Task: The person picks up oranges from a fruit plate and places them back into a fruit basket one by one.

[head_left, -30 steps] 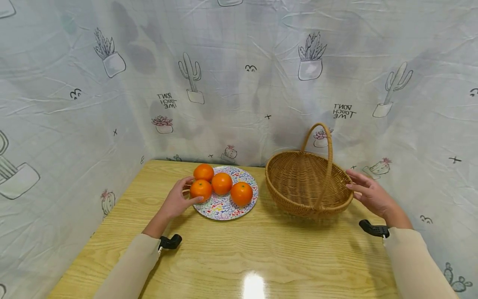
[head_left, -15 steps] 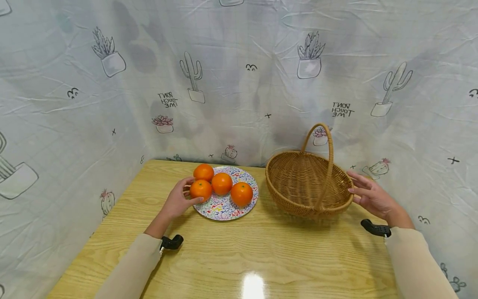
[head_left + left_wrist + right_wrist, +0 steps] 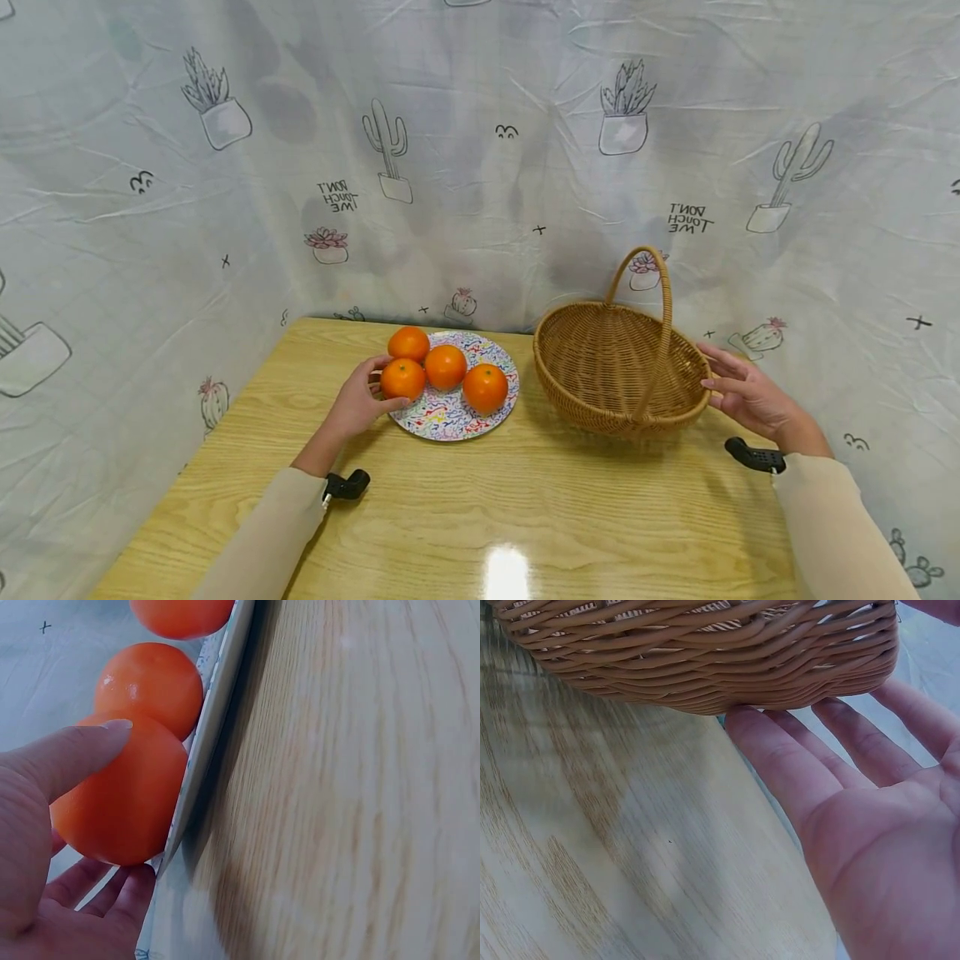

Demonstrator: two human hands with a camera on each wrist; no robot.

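Several oranges sit on a round plate [image 3: 457, 427] with a multicoloured squiggle pattern. My left hand [image 3: 362, 400] is around the front left orange [image 3: 402, 379]. In the left wrist view its thumb lies on that orange, and the other fingers curve beneath it at the plate's edge. Other oranges are the back left orange [image 3: 408, 343], the middle orange [image 3: 446, 367] and the right orange [image 3: 485, 389]. At the right, my right hand [image 3: 753, 400] touches the side of a wicker basket [image 3: 600, 358]. In the right wrist view, nearly straight fingertips [image 3: 754, 724] meet its woven outer wall.
The basket's tall arched handle [image 3: 664, 325] rises over it. A wooden table [image 3: 465, 500] bears everything, and a cactus-print cloth [image 3: 465, 167] hangs close behind it and at both sides. A black wrist camera [image 3: 348, 483] is strapped to the left wrist, another [image 3: 753, 456] to the right.
The right hand has shifted very slightly to the right at the basket's side. The left hand stays around the same orange; plate, oranges and basket keep their places.
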